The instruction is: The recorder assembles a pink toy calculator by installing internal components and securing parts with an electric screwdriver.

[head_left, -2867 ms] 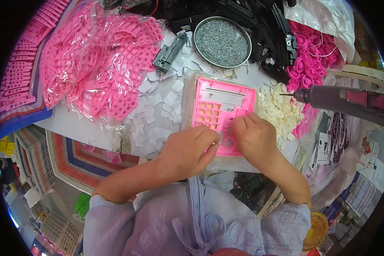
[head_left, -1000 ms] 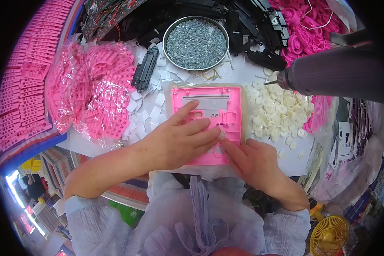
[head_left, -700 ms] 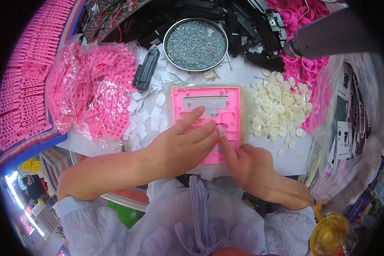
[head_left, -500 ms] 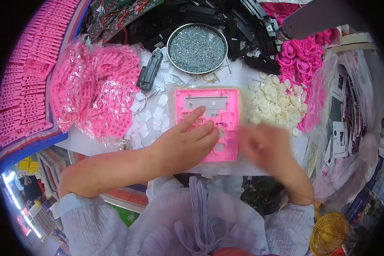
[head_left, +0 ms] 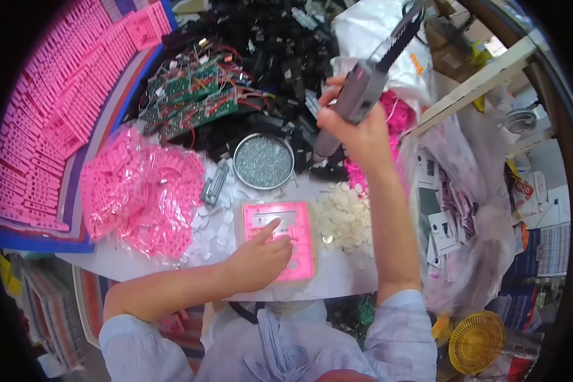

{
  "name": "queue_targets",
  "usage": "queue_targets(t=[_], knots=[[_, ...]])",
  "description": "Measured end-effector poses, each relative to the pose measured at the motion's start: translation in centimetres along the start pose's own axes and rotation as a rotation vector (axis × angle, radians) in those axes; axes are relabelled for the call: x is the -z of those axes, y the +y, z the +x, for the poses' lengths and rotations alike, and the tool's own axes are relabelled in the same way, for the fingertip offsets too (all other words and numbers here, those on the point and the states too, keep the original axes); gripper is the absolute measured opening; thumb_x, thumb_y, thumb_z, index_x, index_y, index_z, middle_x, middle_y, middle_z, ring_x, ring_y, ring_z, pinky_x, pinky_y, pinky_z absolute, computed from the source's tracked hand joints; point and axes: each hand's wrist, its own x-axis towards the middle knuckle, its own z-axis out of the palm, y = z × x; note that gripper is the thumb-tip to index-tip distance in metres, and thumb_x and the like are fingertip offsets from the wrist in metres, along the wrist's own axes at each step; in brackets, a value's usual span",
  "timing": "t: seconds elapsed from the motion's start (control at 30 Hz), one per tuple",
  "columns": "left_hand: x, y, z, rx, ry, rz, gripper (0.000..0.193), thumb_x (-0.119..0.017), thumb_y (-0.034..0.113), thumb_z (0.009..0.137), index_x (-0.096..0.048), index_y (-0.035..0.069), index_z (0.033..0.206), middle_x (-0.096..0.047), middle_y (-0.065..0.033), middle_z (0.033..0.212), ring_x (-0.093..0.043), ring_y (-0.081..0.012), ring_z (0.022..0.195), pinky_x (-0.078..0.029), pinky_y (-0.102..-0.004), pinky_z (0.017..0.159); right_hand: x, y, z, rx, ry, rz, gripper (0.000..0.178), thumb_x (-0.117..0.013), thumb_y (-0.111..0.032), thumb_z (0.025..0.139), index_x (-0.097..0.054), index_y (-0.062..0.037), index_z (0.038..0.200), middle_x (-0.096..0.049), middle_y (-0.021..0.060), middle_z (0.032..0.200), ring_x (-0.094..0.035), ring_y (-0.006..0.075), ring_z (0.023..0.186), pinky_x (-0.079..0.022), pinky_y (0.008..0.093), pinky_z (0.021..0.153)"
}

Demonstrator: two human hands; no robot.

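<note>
In front of me a pink plastic casing (head_left: 304,256) lies with its ribbed inside facing up and a grey strip near its far end. My left hand (head_left: 256,260) rests on the casing's left part. Its index finger is stretched out onto the grey strip, and the other fingers are loosely bent; I cannot make out anything under them. Raised at the far right, my right hand (head_left: 366,137) is wrapped round a grey electric screwdriver (head_left: 361,89) with a dark coiled cord at its top. The screwdriver's lower end points down toward the table.
Beyond the casing stands a round metal dish of screws (head_left: 263,161). Cream plastic discs (head_left: 347,216) are heaped to its right. White squares (head_left: 216,237) and bagged pink parts (head_left: 162,204) lie left. Green circuit boards (head_left: 200,89) with wires and black parts fill the back.
My right hand has gone from beside the casing up and away to the hanging screwdriver and now grips it. My left hand stays on the casing. The view has tilted farther forward.
</note>
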Motion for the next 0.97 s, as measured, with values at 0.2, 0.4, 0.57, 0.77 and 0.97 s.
queue_targets(t=[0.2,0.4,0.57,0.77,0.97], knots=[[0.4,-0.3,-0.3,-0.008,-0.019,-0.019,0.038,-0.055,0.019,0.083,-0.065,0.003,0.116,-0.062,-0.0063,0.121,-0.053,-0.0210,0.123,-0.025,-0.0599,0.117,-2.0,0.0,-2.2,0.082,0.138,0.285,0.062,-0.069,0.002,0.083,-0.040,-0.0033,0.138,-0.056,0.0046,0.103,-0.059,0.0122,0.090,-0.050,0.0283,0.079],[-0.4,-0.6,-0.5,-0.002,0.070,-0.054,0.037,-0.055,0.018,0.083,-0.065,0.004,0.116,-0.062,-0.0046,0.119,-0.054,-0.0201,0.121,-0.024,-0.0602,0.117,-0.7,0.7,-3.5,0.078,0.033,0.460,0.075,-0.062,-0.032,0.086,-0.032,0.0039,0.145,-0.053,0.0070,0.106,-0.059,0.0182,0.090,-0.049,0.0329,0.083],[-0.9,-1.2,-0.9,-0.004,0.078,-0.099,0.038,-0.056,0.018,0.081,-0.065,0.005,0.115,-0.063,-0.0043,0.120,-0.055,-0.0197,0.120,-0.024,-0.0599,0.117,-2.1,0.5,-5.4,0.061,0.073,0.212,0.066,-0.066,-0.019,0.087,-0.038,0.0022,0.142,-0.055,0.0075,0.111,-0.062,0.0182,0.090,-0.050,0.0321,0.082],[-1.1,-2.1,-0.9,-0.032,0.098,-0.195,0.041,-0.058,0.019,0.079,-0.064,0.005,0.117,-0.063,-0.0041,0.120,-0.055,-0.0206,0.120,-0.024,-0.0569,0.118,-3.5,0.8,-11.6,-0.124,-0.017,0.639,0.037,-0.067,-0.012,0.086,-0.052,-0.0012,0.118,-0.060,0.0070,0.085,-0.059,0.0150,0.074,-0.051,0.0300,0.072],[-0.2,-2.6,-0.7,-0.036,-0.013,-0.180,0.046,-0.058,0.020,0.079,-0.064,0.008,0.124,-0.063,-0.0039,0.121,-0.052,-0.0193,0.124,-0.018,-0.0559,0.121,-4.5,4.1,-16.8,-0.131,-0.119,0.467,0.034,-0.069,-0.016,0.088,-0.049,-0.0028,0.111,-0.062,0.0091,0.087,-0.061,0.0136,0.078,-0.052,0.0285,0.070]])
